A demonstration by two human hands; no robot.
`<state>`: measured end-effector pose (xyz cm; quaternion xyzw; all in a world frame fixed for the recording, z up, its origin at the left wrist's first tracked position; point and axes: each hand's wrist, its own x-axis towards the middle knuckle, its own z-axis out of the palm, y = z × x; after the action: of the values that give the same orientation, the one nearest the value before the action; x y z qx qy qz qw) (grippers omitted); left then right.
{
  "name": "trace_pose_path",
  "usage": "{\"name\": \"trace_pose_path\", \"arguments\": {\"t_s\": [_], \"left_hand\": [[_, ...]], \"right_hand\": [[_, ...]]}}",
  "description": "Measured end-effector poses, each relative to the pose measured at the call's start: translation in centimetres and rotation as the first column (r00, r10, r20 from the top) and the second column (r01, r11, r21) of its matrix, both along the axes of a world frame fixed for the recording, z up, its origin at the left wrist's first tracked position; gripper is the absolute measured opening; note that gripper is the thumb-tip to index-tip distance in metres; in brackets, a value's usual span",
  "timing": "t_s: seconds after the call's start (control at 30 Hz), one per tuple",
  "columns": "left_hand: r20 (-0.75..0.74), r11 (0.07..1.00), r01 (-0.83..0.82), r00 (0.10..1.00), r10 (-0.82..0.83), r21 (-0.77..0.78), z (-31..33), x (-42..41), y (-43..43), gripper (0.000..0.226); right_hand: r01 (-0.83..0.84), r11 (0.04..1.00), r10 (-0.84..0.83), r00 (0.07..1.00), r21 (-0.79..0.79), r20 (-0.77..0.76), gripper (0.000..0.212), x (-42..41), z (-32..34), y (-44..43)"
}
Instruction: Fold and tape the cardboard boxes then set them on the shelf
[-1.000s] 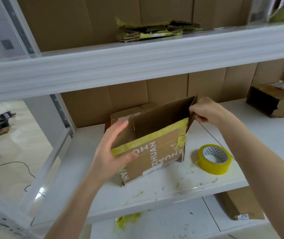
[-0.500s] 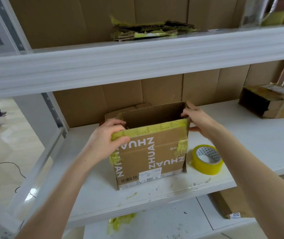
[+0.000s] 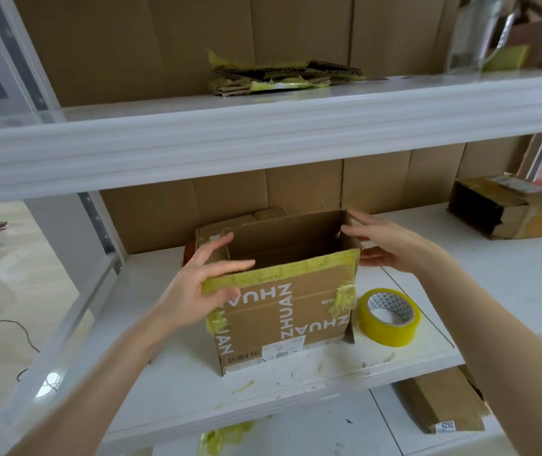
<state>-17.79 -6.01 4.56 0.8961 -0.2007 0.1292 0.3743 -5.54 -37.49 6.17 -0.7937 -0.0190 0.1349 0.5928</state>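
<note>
Cardboard box (image 3: 282, 311) flanked by spread left hand (image 3: 202, 284) and right hand (image 3: 383, 241).

An open brown cardboard box (image 3: 282, 311) with yellow tape along its rim stands upright on the white metal shelf (image 3: 295, 383). The left hand (image 3: 197, 284) rests spread-fingered on its near-left corner — the right hand (image 3: 388, 245) lies flat against its right side. A yellow tape roll (image 3: 389, 316) sits just beside it.
</note>
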Motion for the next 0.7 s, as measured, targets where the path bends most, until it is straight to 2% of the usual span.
{"name": "trace_pose_path", "arguments": {"t_s": [0.03, 0.1, 0.13, 0.2, 0.27, 0.37, 0.47, 0.53, 0.63, 0.7], "left_hand": [[-0.025, 0.994, -0.009, 1.0, 0.006, -0.105, 0.5, 0.1, 0.3, 0.045], [-0.133, 0.918, -0.128, 0.988, 0.084, -0.374, 1.7, 1.4, 1.0, 0.045], [-0.185, 0.884, -0.214, 0.971, 0.149, -0.416, 2.3, 2.6, 1.4, 0.045], [-0.292, 0.926, -0.301, 0.928, 0.23, -0.229, 3.5, 5.7, 1.8, 0.054], [-0.407, 0.97, -0.243, 0.885, 0.227, 0.011, 4.3, 8.7, 1.3, 0.06], [-0.475, 0.945, -0.238, 0.82, 0.319, 0.225, 4.6, 12.0, 0.3, 0.056], [-0.554, 0.907, -0.376, 0.722, 0.415, 0.188, 4.6, 13.6, 0.5, 0.053], [-0.632, 0.891, -0.44, 0.661, 0.404, 0.109, 4.3, 14.1, 1.2, 0.045], [-0.707, 0.85, -0.52, 0.632, 0.316, -0.085, 3.6, 13.8, 1.2, 0.023], [-0.715, 0.816, -0.553, 0.637, 0.287, -0.165, 3.3, 13.0, 0.6, 0.017]], "right_hand": [[0.009, 1.0, -0.009, 1.0, 0.0, -0.002, 0.063, 0.1, -0.1, 0.0], [0.021, 1.0, -0.021, 1.0, 0.008, 0.003, 0.063, 0.2, -0.4, 0.2], [0.017, 1.0, -0.017, 1.0, 0.015, 0.006, 0.065, 0.3, -0.5, 0.3], [0.008, 1.0, -0.008, 1.0, 0.019, 0.013, 0.066, 0.3, -0.6, 0.4], [0.007, 1.0, -0.008, 1.0, 0.024, 0.019, 0.064, 0.3, -0.5, 0.3], [0.004, 1.0, -0.004, 0.999, 0.022, 0.036, 0.059, 0.2, -0.6, 0.1], [-0.002, 0.998, -0.003, 0.997, 0.07, 0.076, 0.054, 0.1, -0.7, 0.0], [-0.027, 0.991, 0.016, 0.996, 0.128, 0.084, 0.05, 0.1, -0.9, 0.2], [-0.122, 0.987, 0.119, 0.992, 0.105, 0.036, 0.04, 0.2, -1.5, 1.4], [-0.149, 0.987, 0.152, 0.988, 0.066, -0.031, 0.03, 0.0, -1.7, 2.4]]}}
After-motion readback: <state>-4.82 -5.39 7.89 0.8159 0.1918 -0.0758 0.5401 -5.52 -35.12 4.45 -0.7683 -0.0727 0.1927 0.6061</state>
